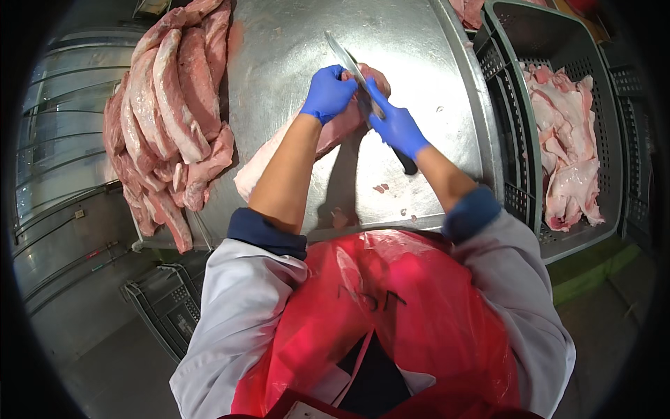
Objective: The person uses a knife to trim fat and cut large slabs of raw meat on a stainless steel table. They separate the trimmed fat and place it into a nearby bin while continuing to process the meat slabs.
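Note:
A long slab of pale-edged raw meat (340, 133) lies slantwise on the metal table, partly covered by my left forearm. My left hand (330, 94), in a blue glove, is closed at the slab's far end, its fingertips curled against the meat beside the blade. In my right hand (398, 127), also blue-gloved, is a knife (343, 54) with a black handle sticking out below the palm. The blade crosses over the far end of the meat and points away to the upper left. Where the edge meets the meat is hidden.
Several long meat strips (167, 98) are heaped at the table's left side, overhanging its edge. On the right, beyond the metal table's (433, 42) raised rim, a grey perforated crate (607, 174) holds pale trimmings (565, 140). Another dark crate (164, 304) stands low at left. Small scraps (380, 188) dot the tabletop.

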